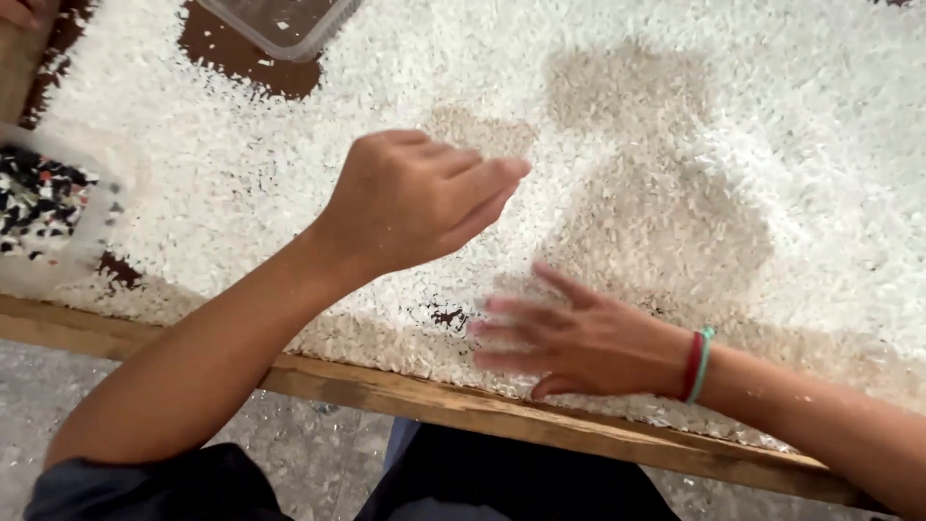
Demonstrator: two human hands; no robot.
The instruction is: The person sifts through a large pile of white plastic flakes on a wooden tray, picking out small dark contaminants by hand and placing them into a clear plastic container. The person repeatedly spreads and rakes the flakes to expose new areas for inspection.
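Observation:
A wide layer of small white flakes (675, 174) covers a dark table top. My left hand (415, 198) hovers above the flakes near the middle, fingers drawn together and pointing right; whether it pinches anything is hidden. My right hand (569, 338) lies flat on the flakes close to the front edge, fingers spread and pointing left, blurred by motion. It wears red and teal bands (698, 365) at the wrist. A small bare dark patch (446, 315) shows just left of its fingertips.
A wooden rim (386, 391) borders the table's front. A clear plastic tub (280, 24) stands at the top left. A clear container of mixed dark and coloured bits (39, 203) sits at the left edge. Another person's fingers (24, 12) show at the top-left corner.

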